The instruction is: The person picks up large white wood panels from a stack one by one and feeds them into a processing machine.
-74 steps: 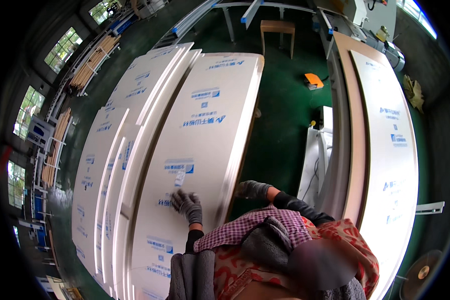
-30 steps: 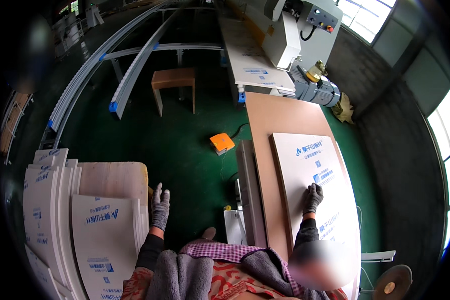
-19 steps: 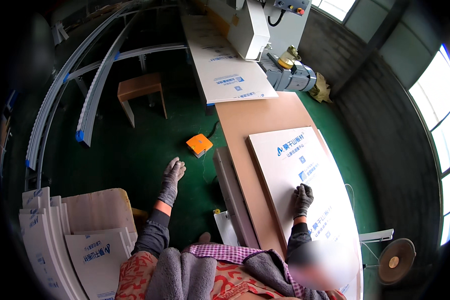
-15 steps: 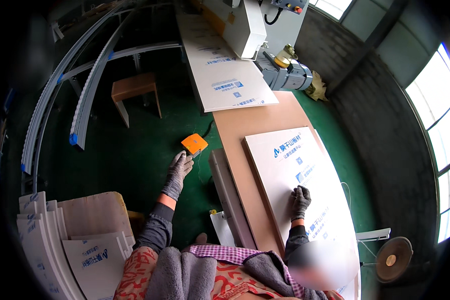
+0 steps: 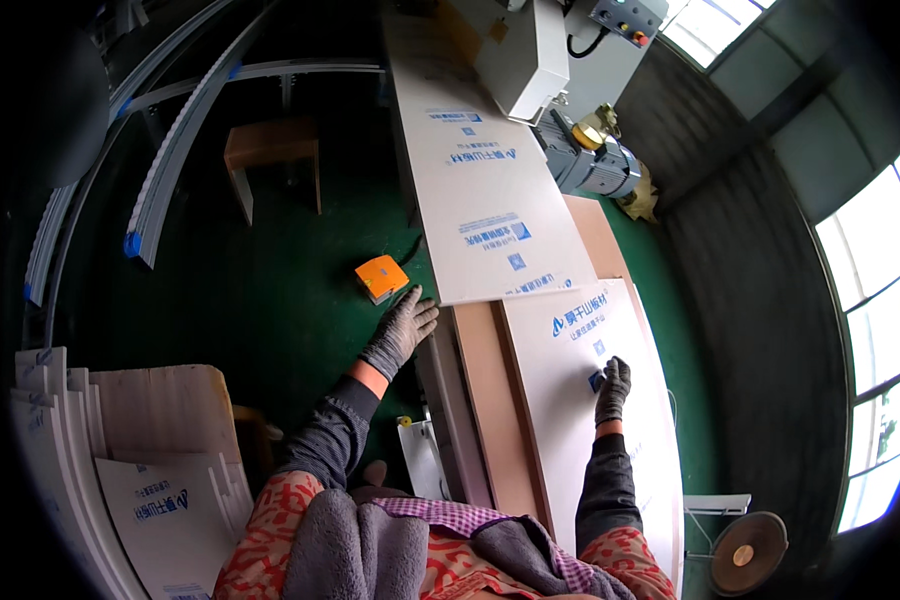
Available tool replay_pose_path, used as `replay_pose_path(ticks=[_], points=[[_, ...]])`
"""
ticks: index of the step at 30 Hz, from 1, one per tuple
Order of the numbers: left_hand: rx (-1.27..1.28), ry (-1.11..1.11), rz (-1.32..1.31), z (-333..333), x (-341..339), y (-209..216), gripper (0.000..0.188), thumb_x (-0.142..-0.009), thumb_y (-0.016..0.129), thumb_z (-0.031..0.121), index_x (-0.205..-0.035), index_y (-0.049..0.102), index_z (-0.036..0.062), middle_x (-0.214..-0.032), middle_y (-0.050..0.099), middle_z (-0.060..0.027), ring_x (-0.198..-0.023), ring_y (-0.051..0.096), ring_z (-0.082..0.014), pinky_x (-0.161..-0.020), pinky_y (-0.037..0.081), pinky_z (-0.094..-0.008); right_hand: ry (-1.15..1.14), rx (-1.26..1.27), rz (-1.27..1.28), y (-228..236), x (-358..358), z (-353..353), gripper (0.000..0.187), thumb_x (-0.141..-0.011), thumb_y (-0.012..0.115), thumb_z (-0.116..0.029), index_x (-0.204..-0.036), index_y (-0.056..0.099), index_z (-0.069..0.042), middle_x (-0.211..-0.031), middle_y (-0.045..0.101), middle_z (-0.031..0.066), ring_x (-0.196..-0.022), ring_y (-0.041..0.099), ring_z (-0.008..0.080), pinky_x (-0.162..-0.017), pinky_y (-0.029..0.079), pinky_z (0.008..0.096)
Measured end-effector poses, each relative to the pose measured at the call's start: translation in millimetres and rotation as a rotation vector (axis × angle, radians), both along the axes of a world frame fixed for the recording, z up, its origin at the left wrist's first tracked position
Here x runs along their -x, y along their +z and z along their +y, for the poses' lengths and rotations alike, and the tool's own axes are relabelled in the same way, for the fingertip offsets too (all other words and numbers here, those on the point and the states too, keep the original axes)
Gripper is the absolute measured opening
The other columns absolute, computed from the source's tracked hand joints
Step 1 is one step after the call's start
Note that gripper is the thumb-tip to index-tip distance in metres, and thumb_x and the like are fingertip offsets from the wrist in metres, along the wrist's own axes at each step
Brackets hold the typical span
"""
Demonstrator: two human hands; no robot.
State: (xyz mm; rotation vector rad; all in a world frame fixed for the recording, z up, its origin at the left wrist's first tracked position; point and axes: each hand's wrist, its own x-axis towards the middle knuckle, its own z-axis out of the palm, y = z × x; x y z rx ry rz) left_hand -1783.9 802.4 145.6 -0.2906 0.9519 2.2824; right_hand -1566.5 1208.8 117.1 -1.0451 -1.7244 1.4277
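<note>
My left hand [image 5: 406,328], in a grey glove, is open with its fingers stretched out. It hovers just beside the near left corner of a long white printed board [image 5: 462,225] that comes out from a machine. My right hand [image 5: 613,390], gloved too, is held over a second white board [image 5: 560,420] lying on a brown panel [image 5: 497,420]. Its fingers are curled together, and what they hold, if anything, is hidden. The near end of the long board reaches the far end of the lower white board.
The machine [image 5: 530,65] and its grey motor [image 5: 595,160] are at the far right. An orange box-like pedal [image 5: 381,277] sits on the green floor beside a wooden stool [image 5: 270,150]. Metal rails [image 5: 180,165] run at left; cut boards [image 5: 160,510] lean at lower left. A round disc [image 5: 748,553] is lower right.
The long board has come nearer to me, up to the lower board. My left hand has moved right, toward its corner. My right hand stays over the lower board, and the view has shifted.
</note>
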Motion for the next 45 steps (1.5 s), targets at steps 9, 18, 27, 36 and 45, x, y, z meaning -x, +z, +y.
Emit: replay_pose_path(ticks=[9,18,27,36,45], points=[[-0.44,-0.062,-0.141,32.7,-36.6,-22.2,0.048,-0.089,0.061,0.033,-0.128,0.047,0.0095,-0.123,0.056,-0.008,-0.111,0.055,-0.0202,-0.088,0.05,-0.0366,0.287,-0.558,-0.469,45.0,102.8,31.8,0.055,-0.094,0.047,-0.04,-0.129,0.045,0.002,-0.131,0.049,0.0201,-0.122,0.045,0.0314,-0.103,0.034,0.0354],[-0.23,-0.092,-0.228,59.1,-116.7,-21.2,0.046,-0.088,0.062,0.034,-0.122,0.053,0.0043,-0.118,0.059,-0.0095,-0.109,0.056,-0.0189,-0.092,0.047,-0.0334,0.314,-0.552,-0.875,33.7,89.6,64.1,0.061,-0.094,0.031,-0.051,-0.106,0.058,0.003,-0.105,0.061,0.0271,-0.102,0.056,0.0426,-0.09,0.043,0.0455],[-0.084,-0.006,-0.269,63.7,-227.2,-11.8,0.046,-0.082,0.07,0.03,-0.118,0.055,0.0047,-0.112,0.061,-0.0097,-0.103,0.058,-0.0229,-0.088,0.049,-0.0401,0.345,-0.555,-0.867,17.4,-13.2,69.0,0.063,-0.095,0.026,-0.051,-0.106,0.058,0.001,-0.105,0.061,0.0262,-0.102,0.056,0.0399,-0.092,0.043,0.0441],[0.002,0.007,-0.14,70.6,-334.3,2.3,0.055,-0.087,0.062,0.037,-0.128,0.047,0.0041,-0.124,0.055,-0.0132,-0.112,0.053,-0.0279,-0.093,0.046,-0.044,0.386,-0.611,-0.829,38.2,-128.1,63.5,0.064,-0.093,0.028,-0.053,-0.108,0.059,0.001,-0.107,0.06,0.0277,-0.105,0.056,0.0401,-0.091,0.042,0.0474],[0.009,-0.062,-0.097,74.2,-439.0,-9.7,0.059,-0.091,0.053,0.042,-0.134,0.039,0.0048,-0.132,0.049,-0.0135,-0.12,0.048,-0.0289,-0.098,0.042,-0.0443,0.325,-0.595,-0.808,41.6,-241.2,61.3,0.064,-0.093,0.028,-0.05,-0.114,0.056,0.003,-0.113,0.058,0.0272,-0.109,0.055,0.0393,-0.094,0.041,0.0463]])
